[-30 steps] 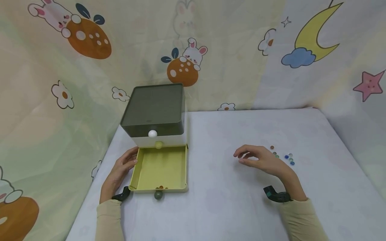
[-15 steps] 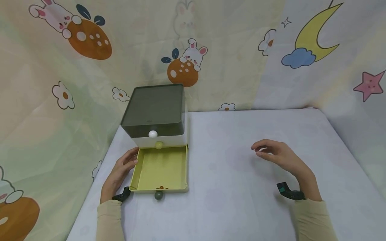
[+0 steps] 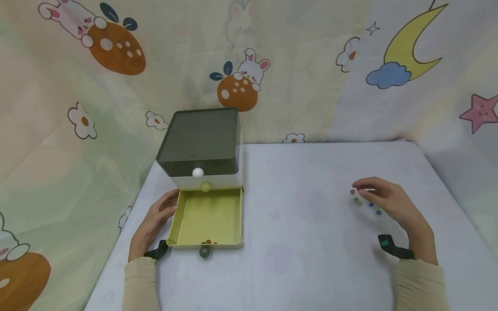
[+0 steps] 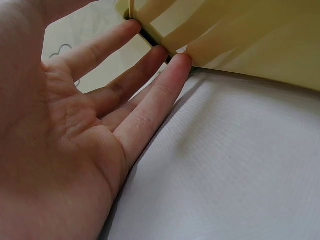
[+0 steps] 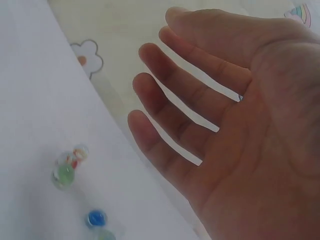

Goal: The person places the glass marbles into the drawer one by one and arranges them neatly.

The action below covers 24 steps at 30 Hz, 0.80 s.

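My left hand (image 3: 155, 218) rests against the left side of the pulled-out yellow-green drawer (image 3: 210, 216); in the left wrist view its fingertips touch the drawer's wall. A few small amber marbles (image 3: 208, 242) lie inside, by the drawer's front wall. Over on the right, my right hand (image 3: 393, 203) hovers above several glass marbles on the white cloth, with relaxed fingers and nothing in them. A blue marble (image 5: 96, 218) and a green marble (image 5: 64, 175) show below it in the right wrist view. The hand partly covers this group in the head view.
The drawer belongs to a small cabinet (image 3: 202, 142) with a dark green top, standing at the back left of the cloth-covered table (image 3: 295, 242). Round knobs stick out from its drawer fronts. A printed curtain (image 3: 303, 77) hangs close behind the table.
My right hand has moved to the right across the table, from beside the marbles to above them. My left hand and the drawer have stayed as they were.
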### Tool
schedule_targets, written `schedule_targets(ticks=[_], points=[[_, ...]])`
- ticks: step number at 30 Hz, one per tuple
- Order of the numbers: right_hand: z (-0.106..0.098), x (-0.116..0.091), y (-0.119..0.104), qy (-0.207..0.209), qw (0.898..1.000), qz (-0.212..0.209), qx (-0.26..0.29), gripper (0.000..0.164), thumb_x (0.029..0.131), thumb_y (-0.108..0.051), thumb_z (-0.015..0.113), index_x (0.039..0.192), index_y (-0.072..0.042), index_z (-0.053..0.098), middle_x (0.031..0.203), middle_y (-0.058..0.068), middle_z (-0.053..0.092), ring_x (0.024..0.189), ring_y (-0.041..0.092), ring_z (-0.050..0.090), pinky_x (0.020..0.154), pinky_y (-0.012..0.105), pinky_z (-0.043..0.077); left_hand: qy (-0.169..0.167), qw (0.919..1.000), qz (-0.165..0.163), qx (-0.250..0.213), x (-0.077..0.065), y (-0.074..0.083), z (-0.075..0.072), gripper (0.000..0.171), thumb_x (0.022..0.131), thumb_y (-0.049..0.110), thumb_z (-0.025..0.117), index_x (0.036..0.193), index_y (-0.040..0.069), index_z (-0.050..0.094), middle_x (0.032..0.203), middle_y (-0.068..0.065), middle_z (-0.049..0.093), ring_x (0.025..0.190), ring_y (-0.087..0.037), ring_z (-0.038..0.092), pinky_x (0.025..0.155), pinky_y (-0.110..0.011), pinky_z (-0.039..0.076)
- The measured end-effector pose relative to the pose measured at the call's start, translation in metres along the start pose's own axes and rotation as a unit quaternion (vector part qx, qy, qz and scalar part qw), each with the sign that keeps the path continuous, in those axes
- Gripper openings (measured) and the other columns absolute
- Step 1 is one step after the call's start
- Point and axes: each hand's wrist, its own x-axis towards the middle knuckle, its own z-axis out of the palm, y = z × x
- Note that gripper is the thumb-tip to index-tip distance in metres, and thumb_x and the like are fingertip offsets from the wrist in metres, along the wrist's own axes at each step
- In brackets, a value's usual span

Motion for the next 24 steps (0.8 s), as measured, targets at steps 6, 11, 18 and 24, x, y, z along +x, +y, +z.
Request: schedule_targets(ticks=[6,11,18,24], points=[[-0.01,-0.004,0.012,0.023,0.998,0.032,-0.038,0.033,0.104,-0.03,0.065,0.135,-0.017,0.067,0.127,-0.016,0.067,0.105,-0.01,0.062,0.086,0.005,0.044,0.003,1.0,0.001,-0.004,0.0,0.001,-0.001,0.067,0.106,0.03,0.06,0.164,0.015,0.031,0.17,-0.014,0.03,0.13,0.003,0.05,0.1,-0.013,0.045],[-0.014,-0.005,0.022,0.029,0.997,0.028,-0.071,0.034,0.104,-0.03,0.066,0.135,-0.014,0.066,0.124,-0.013,0.066,0.106,-0.016,0.054,0.084,0.001,0.041,0.002,1.0,0.0,-0.004,0.001,0.001,0.0,0.067,0.106,0.029,0.06,0.165,0.016,0.03,0.17,-0.014,0.03,0.131,0.003,0.05,0.1,-0.013,0.045],[-0.014,-0.006,0.038,0.041,0.991,0.035,-0.121,0.037,0.104,-0.025,0.066,0.134,-0.004,0.063,0.126,0.015,0.066,0.097,-0.023,0.044,0.079,0.003,0.039,0.001,1.0,-0.005,-0.002,0.001,0.001,0.001,0.067,0.106,0.031,0.06,0.165,0.017,0.031,0.171,-0.012,0.029,0.131,0.003,0.049,0.101,-0.013,0.045],[-0.014,-0.009,0.045,0.032,0.984,0.086,-0.154,0.046,0.105,-0.033,0.063,0.138,-0.001,0.058,0.13,0.026,0.062,0.107,0.009,0.052,0.082,0.025,0.044,0.0,1.0,-0.005,-0.003,0.0,0.001,0.001,0.066,0.106,0.03,0.06,0.164,0.017,0.031,0.17,-0.012,0.03,0.131,0.002,0.05,0.1,-0.013,0.045]])
